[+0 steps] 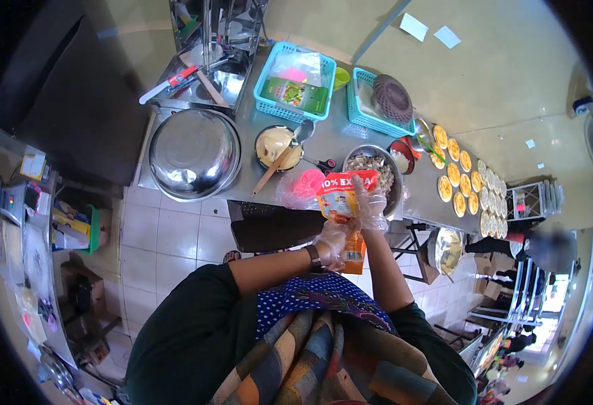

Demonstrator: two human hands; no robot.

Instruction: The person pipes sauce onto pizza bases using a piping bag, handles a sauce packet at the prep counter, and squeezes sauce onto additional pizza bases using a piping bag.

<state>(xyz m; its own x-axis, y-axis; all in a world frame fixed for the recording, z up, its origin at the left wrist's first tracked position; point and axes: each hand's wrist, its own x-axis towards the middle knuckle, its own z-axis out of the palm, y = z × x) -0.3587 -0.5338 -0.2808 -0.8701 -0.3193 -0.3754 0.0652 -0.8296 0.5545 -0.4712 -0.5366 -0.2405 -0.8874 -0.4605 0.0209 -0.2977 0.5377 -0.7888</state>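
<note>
Both my hands wear clear plastic gloves and hold a red and orange pouch (337, 205) marked "10% EXTRA" at the table's front edge. My left hand (331, 244) is closed around its lower part, and my right hand (371, 204) grips its upper right side. Just behind is a steel bowl (397, 191) of chopped greyish-brown pieces. A pink item in a clear plastic bag (304, 188) lies left of the pouch. Further left stands a bowl of pale cream (271, 146), with a wooden spatula (272, 173) and a metal ladle (303, 132) across it. Scissors (324, 165) lie between the two bowls.
A large steel basin (194, 155) occupies the table's left end. Two turquoise baskets (293, 111) (371, 122) stand at the back. Several filled round crusts (454, 174) line the right side, beside paler ones (494, 196). Another person (546, 251) is at far right.
</note>
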